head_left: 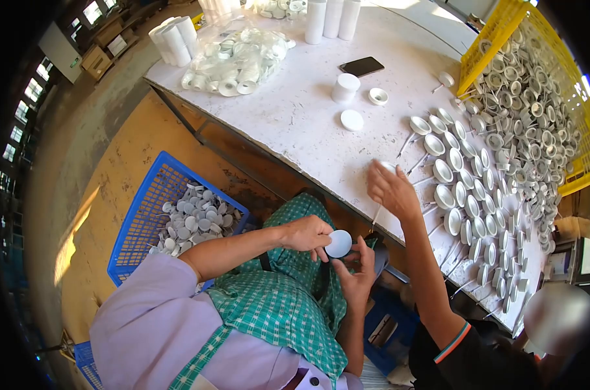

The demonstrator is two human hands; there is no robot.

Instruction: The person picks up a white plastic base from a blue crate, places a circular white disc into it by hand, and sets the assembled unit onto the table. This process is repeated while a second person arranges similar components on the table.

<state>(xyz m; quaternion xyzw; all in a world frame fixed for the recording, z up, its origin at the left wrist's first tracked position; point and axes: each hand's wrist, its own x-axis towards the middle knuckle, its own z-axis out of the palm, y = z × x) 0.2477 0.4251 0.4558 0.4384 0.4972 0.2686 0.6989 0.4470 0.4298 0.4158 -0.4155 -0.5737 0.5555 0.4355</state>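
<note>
Over my lap, my left hand grips the left edge of a white round disc, which faces up. On the disc's other side, my right hand has its thumb and fingers curled at the rim. Whether a wire or stem hangs from the disc is hidden. To my left, a blue plastic basket holds many similar white round pieces.
A co-worker's hand holds a white piece at the table edge. Rows of white cups with wires lie there. A yellow crate spills more. Farther back are a phone, bagged rolls and a white stack.
</note>
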